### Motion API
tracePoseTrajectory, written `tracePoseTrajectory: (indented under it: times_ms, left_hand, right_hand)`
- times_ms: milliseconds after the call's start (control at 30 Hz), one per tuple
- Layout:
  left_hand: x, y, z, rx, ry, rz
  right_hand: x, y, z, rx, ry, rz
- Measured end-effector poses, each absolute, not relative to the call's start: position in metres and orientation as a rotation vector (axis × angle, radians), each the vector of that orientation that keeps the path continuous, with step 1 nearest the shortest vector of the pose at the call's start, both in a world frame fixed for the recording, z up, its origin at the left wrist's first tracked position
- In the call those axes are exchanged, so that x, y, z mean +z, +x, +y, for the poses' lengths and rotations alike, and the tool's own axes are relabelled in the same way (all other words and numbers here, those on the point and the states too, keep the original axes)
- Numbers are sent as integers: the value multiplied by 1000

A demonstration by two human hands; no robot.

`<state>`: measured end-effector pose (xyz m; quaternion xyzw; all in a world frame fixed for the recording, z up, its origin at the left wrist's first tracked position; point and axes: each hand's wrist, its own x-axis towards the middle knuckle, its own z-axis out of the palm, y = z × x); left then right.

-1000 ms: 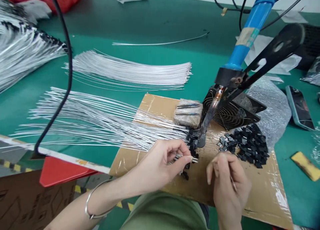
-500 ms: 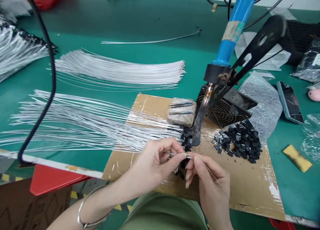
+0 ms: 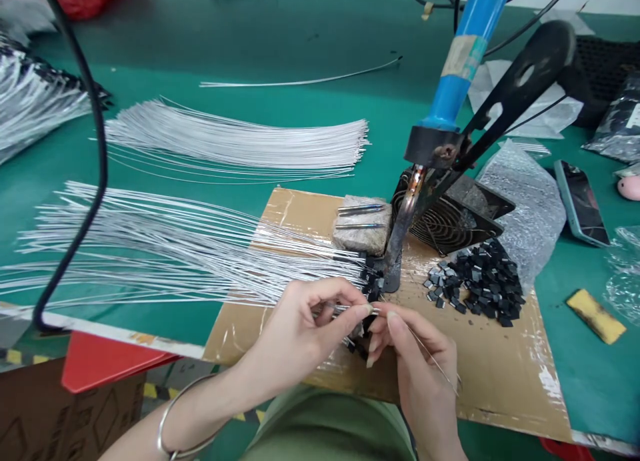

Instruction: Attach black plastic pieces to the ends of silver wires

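My left hand [image 3: 317, 331] is closed in a pinch on a white wire, whose end shows at the fingertips. Against those fingertips my right hand [image 3: 423, 361] is also pinched. A thin strand of solder wire [image 3: 431, 355] runs out from between its fingers and trails down across the palm. Just beyond both hands stands the soldering iron [image 3: 453, 81], its blue handle clamped tip-down in a black metal stand [image 3: 520, 81]. Under and beside my left hand lie white wires [image 3: 200, 247] with black ends [image 3: 373, 274]. Fingers cover the exact contact point.
Small black connector pieces [image 3: 487, 281] are heaped right of the iron on a cardboard sheet [image 3: 500, 374]. Behind are a fan [image 3: 443, 221] and a block with metal tips [image 3: 363, 237]. A second wire bundle [image 3: 240, 137], a phone [image 3: 580, 201] and a yellow sponge [image 3: 595, 315] lie farther out.
Both hands have shifted very slightly left and stay pinched fingertip to fingertip. The right fingers have turned a little. The view has also shifted slightly.
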<state>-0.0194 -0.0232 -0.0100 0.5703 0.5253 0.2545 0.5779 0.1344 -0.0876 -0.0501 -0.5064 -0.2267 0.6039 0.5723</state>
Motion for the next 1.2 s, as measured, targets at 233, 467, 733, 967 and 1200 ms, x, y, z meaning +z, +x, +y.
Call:
tracePoseTrajectory:
  times_ms: [233, 467, 733, 967, 1200]
  left_hand:
    - [-11, -19, -23, 600, 1264, 1166]
    - [-9, -17, -24, 616, 1220, 1149]
    - [-9, -16, -24, 621, 1233, 1156]
    - [-11, -17, -30, 603, 1334, 1253]
    - [-13, -18, -30, 609, 1348, 1246]
  right_hand:
    - [-58, 135, -86, 1391, -1115, -613]
    - [-53, 133, -87, 1380, -1150, -566]
    - [-48, 126, -85, 1391, -1155, -489]
    - [-50, 127, -85, 1405, -1188, -470]
    - [-42, 130, -82, 1468, -1185, -412]
